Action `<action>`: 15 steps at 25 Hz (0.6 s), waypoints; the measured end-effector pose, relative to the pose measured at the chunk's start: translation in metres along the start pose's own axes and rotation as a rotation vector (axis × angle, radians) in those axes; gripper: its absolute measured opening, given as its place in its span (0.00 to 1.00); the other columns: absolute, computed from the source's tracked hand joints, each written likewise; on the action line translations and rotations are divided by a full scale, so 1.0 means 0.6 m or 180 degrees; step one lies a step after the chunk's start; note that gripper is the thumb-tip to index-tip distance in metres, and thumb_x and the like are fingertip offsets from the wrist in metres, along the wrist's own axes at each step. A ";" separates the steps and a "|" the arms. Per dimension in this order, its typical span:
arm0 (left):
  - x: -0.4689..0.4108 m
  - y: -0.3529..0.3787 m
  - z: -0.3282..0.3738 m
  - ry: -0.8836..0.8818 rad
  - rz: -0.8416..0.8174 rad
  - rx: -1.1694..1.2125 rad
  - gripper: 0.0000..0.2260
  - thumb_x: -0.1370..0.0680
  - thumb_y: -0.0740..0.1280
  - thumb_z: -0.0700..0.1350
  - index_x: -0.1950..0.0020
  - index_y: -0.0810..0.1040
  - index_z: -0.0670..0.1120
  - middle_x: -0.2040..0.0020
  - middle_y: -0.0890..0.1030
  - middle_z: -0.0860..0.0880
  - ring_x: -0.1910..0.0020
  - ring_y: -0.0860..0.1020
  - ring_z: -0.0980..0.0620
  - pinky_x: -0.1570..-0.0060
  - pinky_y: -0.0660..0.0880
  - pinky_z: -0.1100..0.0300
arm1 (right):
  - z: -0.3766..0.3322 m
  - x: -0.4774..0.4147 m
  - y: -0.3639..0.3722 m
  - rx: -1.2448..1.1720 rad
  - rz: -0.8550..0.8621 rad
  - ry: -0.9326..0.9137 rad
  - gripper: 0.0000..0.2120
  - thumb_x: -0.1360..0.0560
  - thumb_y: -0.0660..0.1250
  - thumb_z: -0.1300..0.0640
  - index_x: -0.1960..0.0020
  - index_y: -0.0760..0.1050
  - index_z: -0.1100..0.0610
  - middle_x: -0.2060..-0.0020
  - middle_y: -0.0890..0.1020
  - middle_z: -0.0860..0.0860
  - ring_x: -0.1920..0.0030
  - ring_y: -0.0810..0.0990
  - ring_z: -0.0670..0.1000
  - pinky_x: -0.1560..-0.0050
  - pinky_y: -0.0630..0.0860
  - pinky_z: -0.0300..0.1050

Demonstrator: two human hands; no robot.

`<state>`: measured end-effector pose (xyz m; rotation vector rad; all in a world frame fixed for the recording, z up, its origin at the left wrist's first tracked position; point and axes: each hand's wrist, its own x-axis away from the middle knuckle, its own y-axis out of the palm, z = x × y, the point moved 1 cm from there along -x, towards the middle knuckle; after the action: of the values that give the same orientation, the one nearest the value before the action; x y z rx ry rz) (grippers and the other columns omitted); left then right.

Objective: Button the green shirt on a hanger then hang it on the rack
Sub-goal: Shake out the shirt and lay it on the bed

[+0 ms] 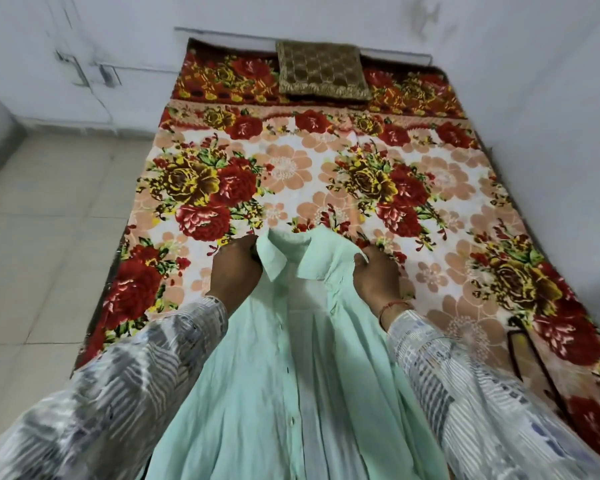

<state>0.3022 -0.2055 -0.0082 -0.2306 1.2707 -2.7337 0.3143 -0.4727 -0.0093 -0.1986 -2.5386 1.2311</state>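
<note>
A bed under a red-and-peach floral fleece blanket (326,174) fills the white-walled room, with one brown quilted cushion (323,71) at its head. One pale mint-green button-front shirt (274,393), creased and open at the collar, hangs over the bed's near edge. Two hands hold it: the left hand (236,271) and the right hand (376,277) each curl around a shoulder beside the collar.

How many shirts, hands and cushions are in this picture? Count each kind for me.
Shirts: 1, the green shirt
Hands: 2, the left hand and right hand, both gripping it
Cushions: 1, the brown cushion
Total: 4
</note>
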 end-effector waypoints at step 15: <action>0.069 0.120 -0.013 -0.0140 -0.0241 0.0332 0.31 0.25 0.75 0.41 0.22 0.72 0.45 0.31 0.77 0.40 0.36 0.79 0.35 0.40 0.80 0.45 | 0.016 0.063 0.126 0.0393 -0.0155 -0.0768 0.28 0.20 0.68 0.56 0.21 0.68 0.57 0.23 0.72 0.60 0.23 0.69 0.63 0.24 0.68 0.59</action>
<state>0.2633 -0.2526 -0.0647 -0.3330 1.1272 -2.8314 0.2743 -0.4231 -0.0661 0.0424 -2.6358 1.4660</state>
